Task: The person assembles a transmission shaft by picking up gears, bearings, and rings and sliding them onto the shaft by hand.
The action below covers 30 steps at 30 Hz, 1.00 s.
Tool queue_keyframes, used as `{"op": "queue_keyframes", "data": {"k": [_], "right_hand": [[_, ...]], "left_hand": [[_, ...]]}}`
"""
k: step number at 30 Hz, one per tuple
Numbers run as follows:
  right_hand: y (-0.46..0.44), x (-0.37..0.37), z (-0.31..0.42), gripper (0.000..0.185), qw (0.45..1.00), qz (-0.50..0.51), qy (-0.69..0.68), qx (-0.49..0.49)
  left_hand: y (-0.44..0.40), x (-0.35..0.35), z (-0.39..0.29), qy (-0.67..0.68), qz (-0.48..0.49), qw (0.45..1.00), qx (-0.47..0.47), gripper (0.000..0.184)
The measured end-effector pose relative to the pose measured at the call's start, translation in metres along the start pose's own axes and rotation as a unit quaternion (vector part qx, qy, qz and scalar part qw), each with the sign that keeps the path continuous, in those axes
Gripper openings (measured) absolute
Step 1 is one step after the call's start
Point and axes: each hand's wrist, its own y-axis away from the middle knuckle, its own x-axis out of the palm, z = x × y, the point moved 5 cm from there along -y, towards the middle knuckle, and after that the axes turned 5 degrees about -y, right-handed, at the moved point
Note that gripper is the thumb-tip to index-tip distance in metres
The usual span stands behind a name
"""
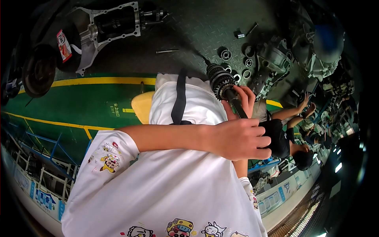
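Observation:
A dark gear shaft (222, 81) with stacked toothed rings slants over the white-clothed lap. My right hand (245, 100) is at its lower end, with fingers curled around the shaft beside the gears; part of this hand is hidden behind my left hand. My left hand (241, 139) reaches across from the left with its fingers bent closed. It grips the end of a dark narrow bar (237, 108) that lines up with the shaft. Whether the bar is a separate piece or part of the shaft, I cannot tell.
An open metal housing (89, 33) with geared shafts lies at the upper left, near a red packet (64, 46). Loose rings (248, 62), a rod (167, 51) and a gearbox casing (276, 55) rest on the dark plate surface. At right, another person (282, 136) holds their hands raised.

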Motion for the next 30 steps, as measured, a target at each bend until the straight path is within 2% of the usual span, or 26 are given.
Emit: {"op": "queue_keyframes", "data": {"k": [1,4,5,6,8,10,12,14,15,16,17,18,21,25,30], "right_hand": [[-0.002,-0.004,0.004,0.064,0.999,0.015,0.002,-0.037],[-0.002,-0.017,-0.023,0.057,0.988,0.041,-0.146,-0.009],[-0.004,-0.02,-0.06,0.053,0.958,0.073,-0.275,0.021],[-0.008,-0.026,-0.058,0.048,0.944,0.051,-0.32,0.067],[-0.019,-0.032,-0.108,0.045,0.932,0.009,-0.345,0.111],[-0.033,-0.028,-0.165,0.04,0.939,0.007,-0.304,0.163],[-0.044,-0.012,-0.231,0.039,0.941,0.066,-0.218,0.25],[-0.053,0.016,-0.3,0.042,0.959,0.165,-0.088,0.214],[-0.062,0.021,-0.275,0.048,0.971,0.161,0.032,0.172],[-0.073,0.039,-0.28,0.054,0.98,0.165,0.07,0.084],[-0.077,0.048,-0.291,0.062,0.97,0.175,0.16,0.053],[-0.081,0.057,-0.27,0.07,0.952,0.179,0.247,0.024],[-0.09,0.087,-0.269,0.08,0.935,0.197,0.295,0.001],[-0.1,0.097,-0.264,0.078,0.932,0.195,0.294,0.082],[-0.085,0.074,-0.265,0.085,0.943,0.155,0.294,0.03]], "left_hand": [[0.001,0.002,-0.001,0.0,0.006,1.0,0.002,0.024],[0.003,0.009,-0.002,-0.002,0.002,1.0,0.006,0.023],[0.003,0.01,-0.002,-0.003,-0.005,1.0,0.004,0.023],[0.002,0.008,-0.004,-0.002,-0.001,1.0,0.003,0.02],[-0.001,0.005,-0.004,-0.003,0.009,1.0,0.0,0.015],[0.0,0.008,-0.004,0.0,0.015,1.0,-0.002,0.018],[0.001,0.009,-0.005,-0.009,0.02,1.0,0.001,0.019],[0.002,0.008,-0.007,-0.035,0.024,0.999,0.005,0.02],[0.004,0.011,-0.008,-0.029,-0.001,1.0,0.009,0.02],[0.005,0.013,-0.009,-0.03,0.004,1.0,0.002,0.021],[0.005,0.013,-0.011,-0.03,0.011,0.999,-0.003,0.021],[0.006,0.014,-0.012,-0.028,0.022,0.999,-0.006,0.022],[0.006,0.025,-0.017,-0.061,0.022,0.998,-0.008,0.025],[0.002,0.04,-0.016,-0.111,-0.003,0.994,-0.004,0.026],[-0.002,0.041,-0.014,-0.117,-0.02,0.993,-0.015,0.021]]}}
